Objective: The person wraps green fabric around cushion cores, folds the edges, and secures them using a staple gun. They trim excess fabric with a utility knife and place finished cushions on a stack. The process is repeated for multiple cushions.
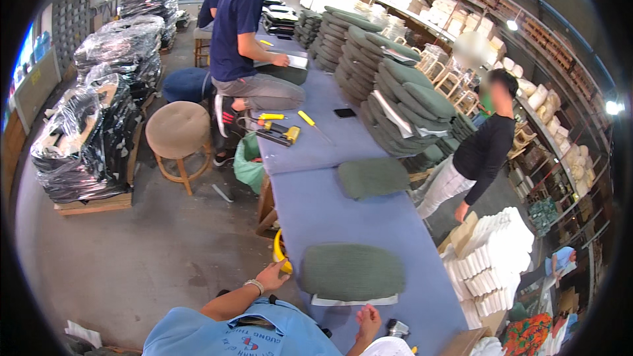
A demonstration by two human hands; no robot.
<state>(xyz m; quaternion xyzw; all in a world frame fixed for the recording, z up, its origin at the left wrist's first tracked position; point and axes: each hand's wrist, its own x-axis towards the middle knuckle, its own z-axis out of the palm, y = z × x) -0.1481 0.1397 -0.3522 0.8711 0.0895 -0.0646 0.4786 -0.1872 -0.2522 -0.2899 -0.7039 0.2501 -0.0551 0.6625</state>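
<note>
My left hand is at the left edge of the blue-covered table, its fingers closed at the lower end of a yellow curved band that hangs over that edge. In front of me lies a dark green, rounded seat cushion with a white strip showing along its near side. My right hand is just below that strip, fingers loosely bent and apart, with nothing visible in them. To its right is a small grey metal tool, partly hidden by something white.
Farther up the table lie another green cushion, a yellow-and-black staple gun, a yellow-handled screwdriver and a phone. Cushion stacks line its right side. One person kneels ahead; another stands right.
</note>
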